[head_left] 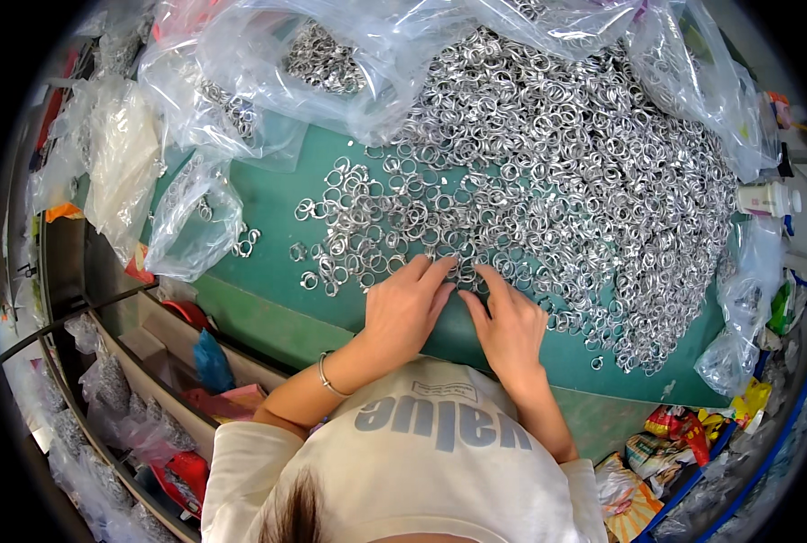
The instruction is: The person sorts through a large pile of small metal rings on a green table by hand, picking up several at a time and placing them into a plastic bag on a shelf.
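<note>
A heap of silver metal rings (584, 163) spreads over the green table mat (268, 290), thick at the far right and thinning toward the left and the near edge. My left hand (406, 306) rests at the near side of the loose rings, its fingertips among them and its thumb apart from the index finger. Just right of it, my right hand (510, 328) reaches to the same rings, thumb and index finger spread. Between the two hands I see no ring lifted off the mat. Some rings beneath the fingertips are hidden.
Clear plastic bags (358, 81) with more rings lie along the far side. Another clear bag (195, 217) sits at the left. An open drawer (232, 371) holds a blue bag. A white bottle (769, 199) stands at the right, above snack packets (684, 430).
</note>
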